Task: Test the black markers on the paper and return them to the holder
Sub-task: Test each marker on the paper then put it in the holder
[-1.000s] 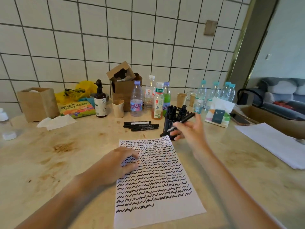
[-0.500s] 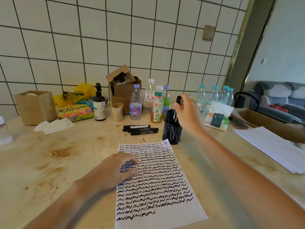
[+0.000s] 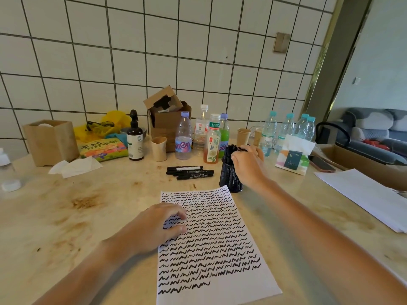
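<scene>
A white paper (image 3: 220,249) filled with rows of black squiggles lies on the table in front of me. My left hand (image 3: 154,227) rests on its left edge with fingertips down, holding nothing. The black mesh holder (image 3: 229,181) stands just beyond the paper's top right corner, with several black markers (image 3: 230,150) sticking out of it. My right hand (image 3: 248,166) sits over the holder's right side, its fingers curled round the top of a marker that stands in the holder. Three more black markers (image 3: 189,170) lie flat on the table left of the holder.
Several drink bottles (image 3: 212,142) and paper cups (image 3: 159,148) stand behind the holder. A tissue pack (image 3: 293,159) and a phone (image 3: 321,164) lie to its right. A stack of white sheets (image 3: 363,194) is at the far right. A pump bottle (image 3: 134,137) and a wooden box (image 3: 51,139) stand at the left.
My right hand carried a marker up from beside the paper, over the holder, and has now come down onto the holder's top. My left hand stayed on the paper.
</scene>
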